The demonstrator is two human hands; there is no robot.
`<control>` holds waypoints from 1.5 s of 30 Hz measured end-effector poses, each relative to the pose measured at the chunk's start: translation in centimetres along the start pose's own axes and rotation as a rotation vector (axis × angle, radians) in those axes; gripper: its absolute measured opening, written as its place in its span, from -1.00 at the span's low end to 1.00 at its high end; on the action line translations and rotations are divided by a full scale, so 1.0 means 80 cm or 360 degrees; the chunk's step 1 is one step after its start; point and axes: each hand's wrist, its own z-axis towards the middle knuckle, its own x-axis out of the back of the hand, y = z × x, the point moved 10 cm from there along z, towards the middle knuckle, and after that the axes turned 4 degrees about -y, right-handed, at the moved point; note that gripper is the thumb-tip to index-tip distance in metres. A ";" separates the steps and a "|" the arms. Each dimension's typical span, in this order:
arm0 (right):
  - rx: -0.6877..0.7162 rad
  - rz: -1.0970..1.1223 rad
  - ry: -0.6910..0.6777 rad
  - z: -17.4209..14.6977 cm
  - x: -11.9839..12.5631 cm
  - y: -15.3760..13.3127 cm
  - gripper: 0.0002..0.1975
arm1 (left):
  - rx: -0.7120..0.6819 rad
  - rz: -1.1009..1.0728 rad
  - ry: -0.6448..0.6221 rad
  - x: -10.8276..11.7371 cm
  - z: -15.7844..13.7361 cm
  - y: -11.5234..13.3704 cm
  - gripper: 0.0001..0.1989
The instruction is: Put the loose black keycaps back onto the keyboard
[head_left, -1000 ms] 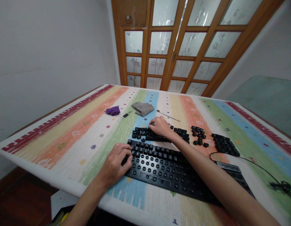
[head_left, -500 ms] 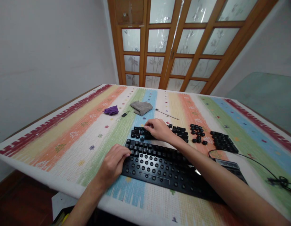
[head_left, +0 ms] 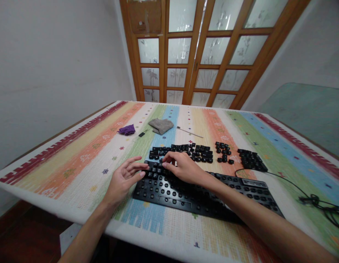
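Observation:
A black keyboard lies on the striped tablecloth, its upper left rows fitted with keycaps and much of the rest showing bare key stems. My right hand is over its upper left part, with thumb and forefinger bent together in a pinch at the top rows. Whatever sits between those fingertips is too small and dark to make out. Beside the keyboard's upper left corner, my left hand is open, fingers stretched towards the keys and nothing visible in it. Loose black keycaps lie in rows just behind the keyboard.
More loose keycaps form a group and a block to the right. A black cable runs right into a tangle. Farther back lie a purple cloth, a grey cloth, a small black-handled tool and a thin rod.
My right hand has come back from the loose keycaps to the keyboard's upper left. My left hand has lifted slightly off the left edge and its fingers have spread.

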 end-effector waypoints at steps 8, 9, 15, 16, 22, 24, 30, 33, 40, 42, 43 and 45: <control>-0.0012 0.0332 -0.0056 -0.011 -0.011 0.000 -0.97 | -0.0071 0.0151 -0.0167 -0.028 0.003 0.009 -0.42; -0.0003 0.0383 -0.0069 -0.012 -0.014 -0.001 -0.97 | -0.0144 0.0270 -0.0187 -0.033 0.003 0.015 -0.44; 0.0038 0.0557 -0.0109 -0.015 -0.024 -0.007 -0.95 | -0.0660 0.1032 -0.0298 -0.067 -0.001 0.055 -0.75; 0.0038 0.0539 -0.0104 -0.015 -0.025 -0.006 -0.95 | -0.0735 0.1101 -0.0316 -0.071 -0.002 0.058 -0.80; 0.0059 0.0280 -0.0134 -0.021 -0.030 -0.005 -0.96 | -0.0860 0.1304 -0.0409 -0.077 -0.006 0.051 -0.88; 0.0144 0.0112 -0.0097 -0.024 -0.028 -0.012 -0.91 | -0.0868 0.1332 -0.0417 -0.076 -0.006 0.048 -0.89; 0.0379 -0.0372 0.0033 -0.037 -0.029 -0.030 -0.93 | -0.0956 0.1417 -0.0419 -0.079 -0.010 0.045 -0.88; 0.0449 -0.0520 0.0024 -0.038 -0.035 -0.033 -0.91 | -0.1024 0.1459 -0.0412 -0.082 -0.012 0.047 -0.87; 0.0545 -0.0643 0.0024 -0.037 -0.038 -0.040 -0.87 | -0.1119 0.1465 -0.0393 -0.084 -0.014 0.050 -0.88; 0.0557 -0.0643 0.0022 -0.038 -0.037 -0.042 -0.87 | -0.1154 0.1453 -0.0375 -0.084 -0.015 0.051 -0.89; 0.0565 -0.0645 0.0021 -0.038 -0.038 -0.043 -0.87 | -0.1165 0.1450 -0.0370 -0.085 -0.016 0.052 -0.89; 0.0582 -0.0646 0.0019 -0.040 -0.039 -0.043 -0.87 | -0.1163 0.1456 -0.0369 -0.086 -0.016 0.051 -0.89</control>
